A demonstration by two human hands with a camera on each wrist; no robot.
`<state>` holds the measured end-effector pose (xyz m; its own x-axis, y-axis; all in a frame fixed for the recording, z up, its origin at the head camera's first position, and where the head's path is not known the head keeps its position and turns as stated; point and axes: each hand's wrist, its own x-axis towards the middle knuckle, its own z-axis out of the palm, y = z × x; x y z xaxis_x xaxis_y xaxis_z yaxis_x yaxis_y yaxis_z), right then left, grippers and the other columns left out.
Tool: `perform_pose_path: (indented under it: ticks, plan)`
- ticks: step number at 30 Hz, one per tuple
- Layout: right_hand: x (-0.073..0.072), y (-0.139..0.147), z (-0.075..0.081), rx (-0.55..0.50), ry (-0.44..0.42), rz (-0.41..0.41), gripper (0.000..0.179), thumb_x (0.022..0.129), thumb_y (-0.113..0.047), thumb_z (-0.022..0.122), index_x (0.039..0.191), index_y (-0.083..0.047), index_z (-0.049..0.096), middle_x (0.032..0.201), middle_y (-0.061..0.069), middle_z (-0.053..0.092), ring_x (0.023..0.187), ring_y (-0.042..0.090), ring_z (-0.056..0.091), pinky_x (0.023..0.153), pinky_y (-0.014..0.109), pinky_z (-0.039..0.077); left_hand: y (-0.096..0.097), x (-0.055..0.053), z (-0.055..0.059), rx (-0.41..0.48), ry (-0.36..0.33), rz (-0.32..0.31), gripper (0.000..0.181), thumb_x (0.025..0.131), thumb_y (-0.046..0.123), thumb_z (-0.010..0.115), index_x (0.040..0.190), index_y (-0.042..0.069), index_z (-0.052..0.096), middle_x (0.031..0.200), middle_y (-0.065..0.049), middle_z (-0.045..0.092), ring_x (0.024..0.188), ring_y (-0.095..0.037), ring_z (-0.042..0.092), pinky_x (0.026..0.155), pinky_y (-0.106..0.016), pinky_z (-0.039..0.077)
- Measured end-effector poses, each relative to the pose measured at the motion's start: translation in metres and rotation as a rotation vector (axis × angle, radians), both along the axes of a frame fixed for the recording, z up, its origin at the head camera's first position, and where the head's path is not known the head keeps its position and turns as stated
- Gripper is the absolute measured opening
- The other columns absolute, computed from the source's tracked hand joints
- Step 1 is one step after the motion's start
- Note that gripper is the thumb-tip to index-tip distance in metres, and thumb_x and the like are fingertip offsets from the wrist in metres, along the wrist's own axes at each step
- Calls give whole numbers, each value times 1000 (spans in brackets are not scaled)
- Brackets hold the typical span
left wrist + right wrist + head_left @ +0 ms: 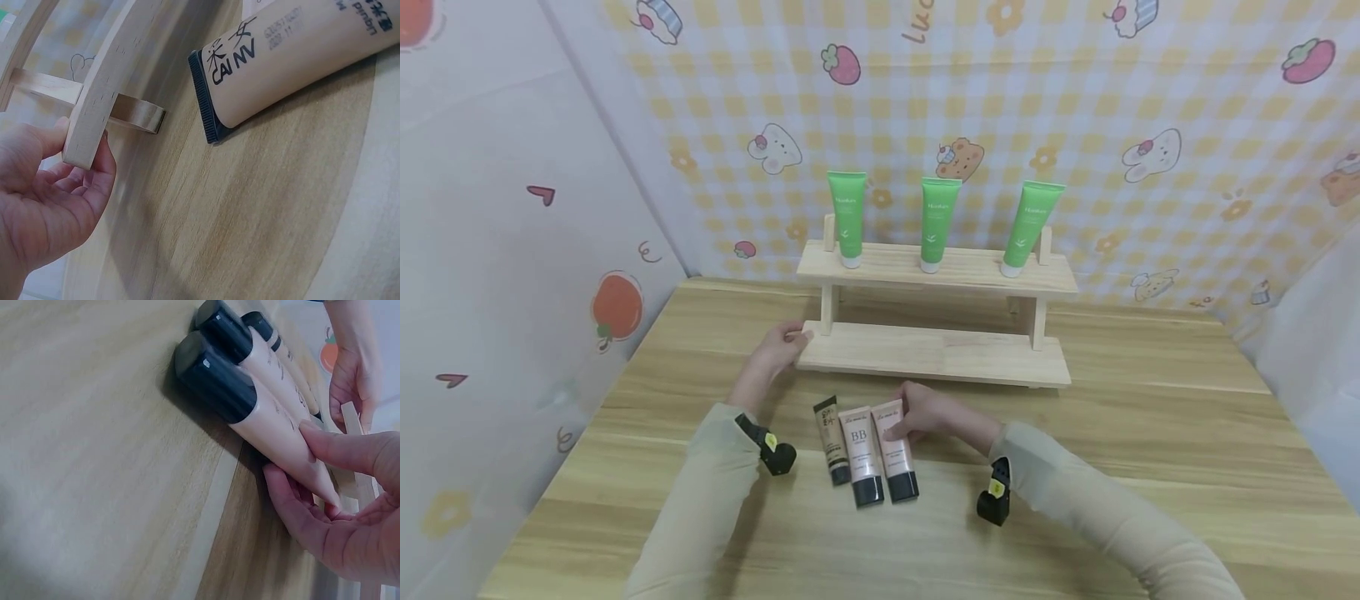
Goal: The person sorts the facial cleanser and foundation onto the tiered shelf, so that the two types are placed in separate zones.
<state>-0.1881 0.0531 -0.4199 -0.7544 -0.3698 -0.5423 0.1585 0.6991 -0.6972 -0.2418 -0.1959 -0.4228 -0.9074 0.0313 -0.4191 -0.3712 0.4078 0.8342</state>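
Observation:
My left hand (777, 348) grips the left end of the lower board of a two-tier wooden display rack (925, 348); in the left wrist view thumb and fingers pinch the board's end. With thumb on top and fingers beneath, my right hand (934, 410) holds a pink BB cream tube (897, 458) by its flat end. Beside it lies a second pink BB cream tube (861, 454), black cap towards me. Left of both is a slimmer tan liquid foundation tube (832, 437), lettered CAI NV in the left wrist view (281, 62).
Three green tubes stand cap-down on the upper shelf: a left tube (849, 218), a middle tube (938, 221) and a leaning right tube (1031, 225). Behind the rack hangs a checked cloth (715, 167). The wooden table (1150, 417) runs under everything.

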Motion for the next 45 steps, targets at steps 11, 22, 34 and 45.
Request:
perform_pose_path:
  ticks: [11,22,34,45]
  plan:
    - [-2,6,2,-113,-98,47,48,72,-8,75,113,6,54,91,12,60,76,18,62,67,28,57,0,0,-2,19,-5,1,59,98,31,39,145,6,15,147,-23,25,132,-38,32,107,-47,34]
    - [-8,16,16,-203,-155,114,40,76,-9,72,111,2,56,96,10,65,83,16,63,77,30,55,1,-1,-1,44,-6,15,60,97,31,40,145,6,15,147,-22,26,131,-37,36,107,-45,35]
    - [-14,17,32,-207,-100,137,35,76,-10,72,107,0,59,93,9,66,80,15,62,80,35,53,0,2,1,39,-11,7,59,98,30,40,146,7,14,148,-22,24,133,-37,33,108,-46,34]
    - [-23,16,47,-253,-67,134,33,77,-8,69,107,1,59,89,5,63,81,14,59,84,38,51,0,0,0,24,-10,18,59,97,31,40,145,7,17,147,-22,26,131,-37,35,107,-46,34]
